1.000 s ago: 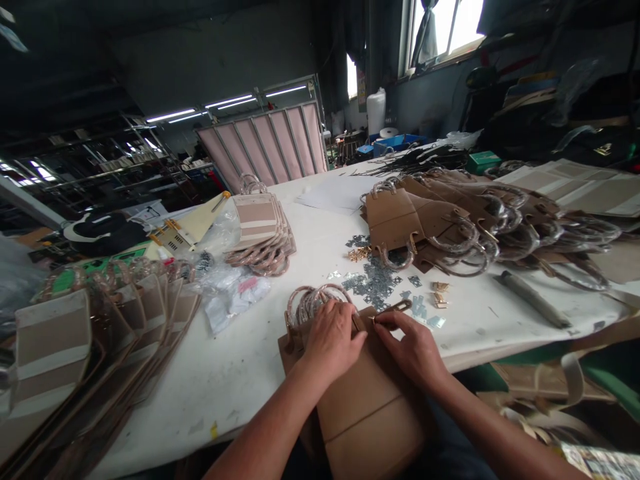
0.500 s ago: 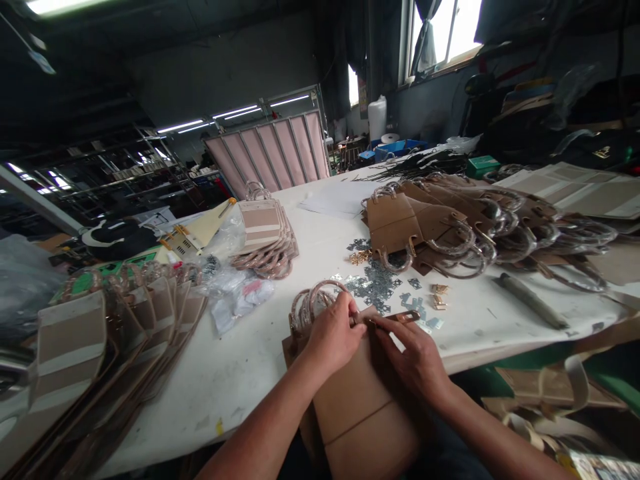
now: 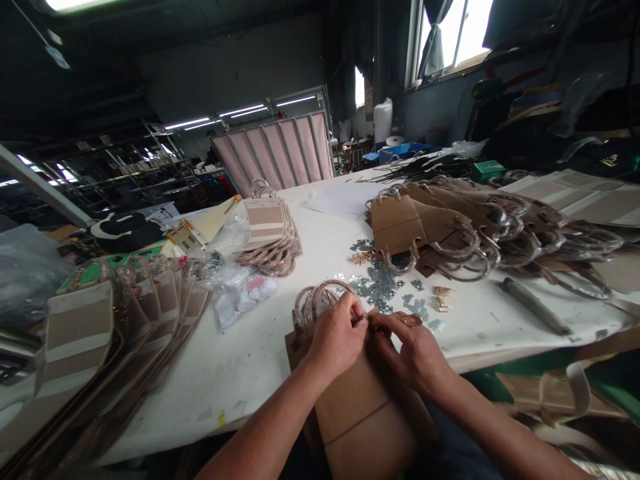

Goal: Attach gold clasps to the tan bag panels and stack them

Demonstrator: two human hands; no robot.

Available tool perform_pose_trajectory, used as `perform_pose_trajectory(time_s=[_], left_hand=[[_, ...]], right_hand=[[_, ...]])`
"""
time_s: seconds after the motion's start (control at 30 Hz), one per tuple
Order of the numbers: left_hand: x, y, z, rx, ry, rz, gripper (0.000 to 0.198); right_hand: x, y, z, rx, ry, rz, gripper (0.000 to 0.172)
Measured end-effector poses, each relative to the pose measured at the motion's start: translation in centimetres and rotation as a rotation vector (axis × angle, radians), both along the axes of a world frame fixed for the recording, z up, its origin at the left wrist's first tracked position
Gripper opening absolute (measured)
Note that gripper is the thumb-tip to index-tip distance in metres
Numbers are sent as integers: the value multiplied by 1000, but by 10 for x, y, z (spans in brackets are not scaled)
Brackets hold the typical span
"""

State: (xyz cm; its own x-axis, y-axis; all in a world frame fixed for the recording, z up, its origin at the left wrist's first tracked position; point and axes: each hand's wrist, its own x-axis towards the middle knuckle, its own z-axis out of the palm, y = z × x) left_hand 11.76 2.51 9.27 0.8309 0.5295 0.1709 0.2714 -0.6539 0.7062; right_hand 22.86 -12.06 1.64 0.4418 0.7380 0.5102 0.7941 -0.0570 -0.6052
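Observation:
A brown bag panel (image 3: 357,420) lies tilted over the table's front edge, a crease across it. At its upper edge, my left hand (image 3: 343,333) is closed, thumb and forefinger pinching the panel's edge; the exact spot is hidden by the fingers. Close beside it my right hand (image 3: 413,350) is also closed, fingertips almost meeting the left ones. A shiny gold-brown strip (image 3: 413,320) sticks out past the right fingers; most of it is covered. Behind my left hand rise plastic-wrapped round handles (image 3: 327,290) of the bag pieces.
Small grey metal plates (image 3: 377,287) and gold fittings (image 3: 363,257) are scattered beyond my hands. Brown handled panels (image 3: 397,223) are heaped at right, near a dark rod (image 3: 535,307). More panels (image 3: 80,327) stand at left, with another stack (image 3: 267,223) mid-table.
My fingertips have come closer together at the panel's upper edge. Less of the gold-brown strip shows past my right hand. The whole view has shifted slightly.

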Motion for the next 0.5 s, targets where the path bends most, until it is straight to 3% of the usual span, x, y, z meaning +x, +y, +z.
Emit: perform_pose_trajectory(time_s=[0.27, 0.4, 0.5], left_hand=[[-2, -4, -3, 8, -51, -54, 23], [-3, 0, 6, 26, -59, -84, 19], [-4, 6, 16, -47, -64, -131, 20]], right_hand=[[3, 1, 7, -72, 56, 70, 20], [5, 2, 5, 4, 149, 51, 20], [9, -2, 10, 61, 319, 21, 42]])
